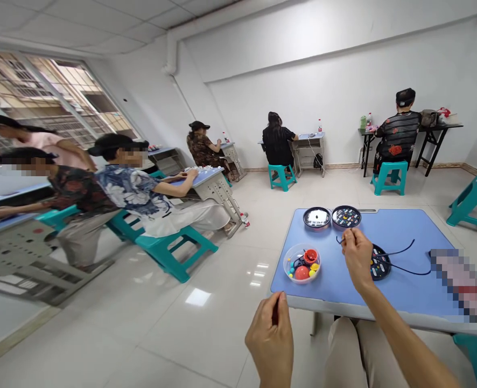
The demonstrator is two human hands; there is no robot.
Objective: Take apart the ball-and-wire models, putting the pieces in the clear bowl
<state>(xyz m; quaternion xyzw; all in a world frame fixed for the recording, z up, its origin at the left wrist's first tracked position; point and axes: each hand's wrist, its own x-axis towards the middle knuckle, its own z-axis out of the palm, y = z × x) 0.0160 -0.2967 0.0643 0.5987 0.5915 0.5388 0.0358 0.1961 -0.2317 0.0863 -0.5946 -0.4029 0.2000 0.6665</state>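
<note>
Right hand (357,257) pinching thin black cord (400,251)

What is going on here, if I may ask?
The person's right hand pinches a thin black cord above a blue rectangular table, beside a round black tray of coloured pieces. The left hand hangs below the table edge, pinching something small and dark. A clear round bowl of red and yellow parts and two more round dark trays sit nearby. Seated people work at other desks.

A blue table (323,295) carries three dark round trays (346,216), a clear bowl (302,263), seemingly black cord (402,268).
</note>
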